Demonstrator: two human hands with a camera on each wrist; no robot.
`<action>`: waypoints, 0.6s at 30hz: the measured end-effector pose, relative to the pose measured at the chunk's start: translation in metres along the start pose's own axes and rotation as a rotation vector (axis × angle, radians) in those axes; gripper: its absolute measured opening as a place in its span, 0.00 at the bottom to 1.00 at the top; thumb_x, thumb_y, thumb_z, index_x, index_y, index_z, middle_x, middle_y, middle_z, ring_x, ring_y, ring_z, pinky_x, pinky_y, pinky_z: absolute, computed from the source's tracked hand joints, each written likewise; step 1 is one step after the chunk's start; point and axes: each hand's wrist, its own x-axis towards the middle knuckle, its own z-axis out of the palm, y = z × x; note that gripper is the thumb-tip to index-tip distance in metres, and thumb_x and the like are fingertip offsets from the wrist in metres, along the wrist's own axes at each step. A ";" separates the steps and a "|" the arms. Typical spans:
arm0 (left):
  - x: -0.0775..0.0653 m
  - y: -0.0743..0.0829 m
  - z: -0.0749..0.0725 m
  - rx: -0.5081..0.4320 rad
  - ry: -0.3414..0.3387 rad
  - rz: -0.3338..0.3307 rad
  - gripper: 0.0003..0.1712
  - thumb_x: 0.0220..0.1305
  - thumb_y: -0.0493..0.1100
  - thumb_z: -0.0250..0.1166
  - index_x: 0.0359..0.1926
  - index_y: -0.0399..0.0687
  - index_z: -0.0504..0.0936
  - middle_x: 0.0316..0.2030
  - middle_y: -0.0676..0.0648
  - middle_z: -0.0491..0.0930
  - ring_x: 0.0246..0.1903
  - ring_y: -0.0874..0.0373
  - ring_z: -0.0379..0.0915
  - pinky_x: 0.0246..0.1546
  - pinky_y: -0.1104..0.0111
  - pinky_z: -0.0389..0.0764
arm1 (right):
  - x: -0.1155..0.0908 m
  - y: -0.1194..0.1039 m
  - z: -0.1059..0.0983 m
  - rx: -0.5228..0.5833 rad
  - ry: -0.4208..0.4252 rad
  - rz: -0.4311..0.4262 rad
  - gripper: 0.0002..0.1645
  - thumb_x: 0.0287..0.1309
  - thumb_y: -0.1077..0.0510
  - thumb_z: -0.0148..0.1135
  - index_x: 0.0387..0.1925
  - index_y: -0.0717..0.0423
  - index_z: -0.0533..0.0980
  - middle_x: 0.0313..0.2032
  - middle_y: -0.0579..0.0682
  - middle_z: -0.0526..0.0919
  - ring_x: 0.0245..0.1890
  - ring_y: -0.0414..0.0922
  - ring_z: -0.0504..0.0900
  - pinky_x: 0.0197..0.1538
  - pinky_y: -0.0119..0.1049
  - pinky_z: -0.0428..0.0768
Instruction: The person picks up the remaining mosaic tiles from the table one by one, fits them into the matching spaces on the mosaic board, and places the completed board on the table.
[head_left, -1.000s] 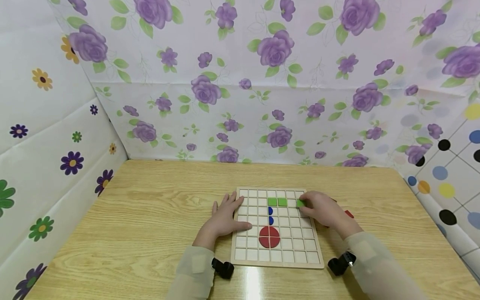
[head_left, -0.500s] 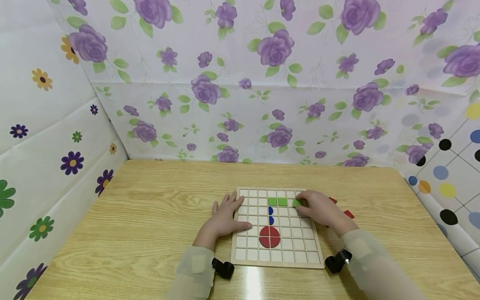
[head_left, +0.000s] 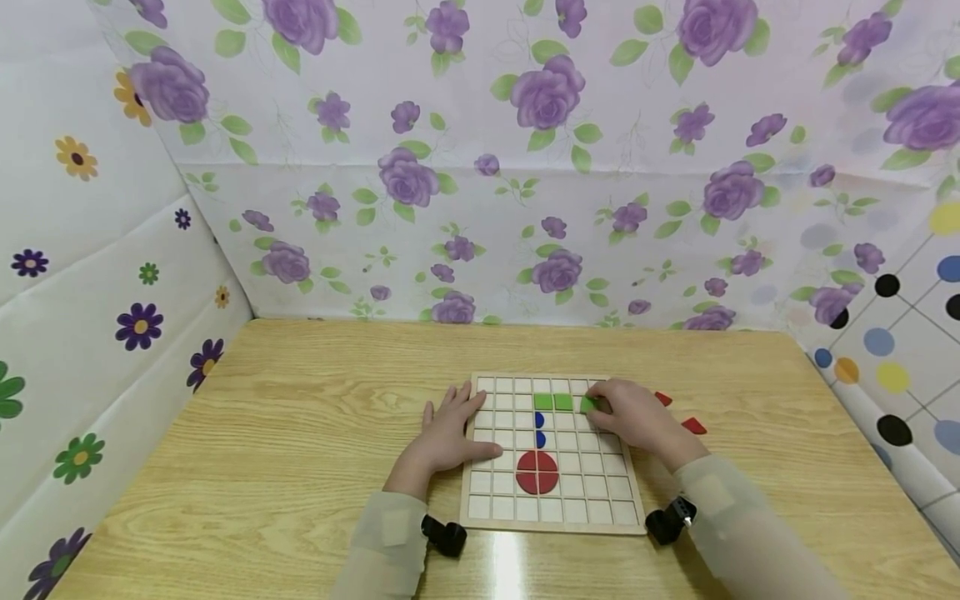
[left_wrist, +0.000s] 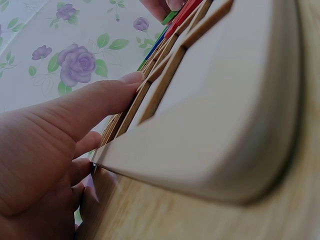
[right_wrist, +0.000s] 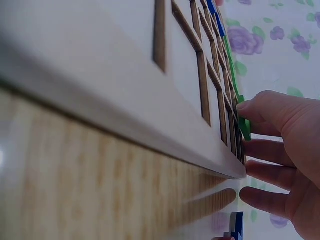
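A wooden grid board (head_left: 592, 527) lies flat on the table in the head view. Between thumb and fingertips my right hand (head_left: 636, 414) pinches a green tile (head_left: 588, 404) over the second row, near the right side. Two green square tiles (head_left: 552, 402) sit in that row, to the left of the held one. Below them are two blue half-round tiles (head_left: 539, 430) and several red quarter-round tiles (head_left: 537, 472) that form a disc. My left hand (head_left: 444, 433) rests spread on the board's left edge, its thumb (left_wrist: 107, 97) over the grid.
Red pieces (head_left: 693, 426) lie on the wooden table (head_left: 337, 400) beyond the right hand. A blue piece (right_wrist: 237, 225) shows near the board's edge in the right wrist view. Floral cloth (head_left: 480, 192) closes off the table's back and sides.
My right hand has moved a little to the left over the board, carrying the green tile towards the two green squares. More of the red pieces shows behind it. My left hand stays put.
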 end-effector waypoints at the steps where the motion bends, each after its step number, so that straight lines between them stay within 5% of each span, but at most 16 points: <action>1: 0.000 0.000 0.000 0.000 0.000 0.000 0.53 0.50 0.61 0.70 0.73 0.53 0.55 0.75 0.45 0.41 0.74 0.45 0.28 0.68 0.42 0.24 | 0.000 -0.001 0.000 0.000 0.000 0.005 0.18 0.58 0.53 0.62 0.49 0.56 0.79 0.44 0.53 0.83 0.42 0.48 0.80 0.48 0.47 0.79; 18: 0.001 -0.001 0.001 0.001 0.001 -0.006 0.54 0.50 0.61 0.70 0.73 0.53 0.55 0.75 0.46 0.41 0.74 0.46 0.28 0.68 0.43 0.24 | 0.001 -0.003 -0.001 -0.002 -0.008 0.012 0.18 0.60 0.52 0.61 0.49 0.56 0.79 0.46 0.55 0.83 0.47 0.53 0.81 0.51 0.51 0.78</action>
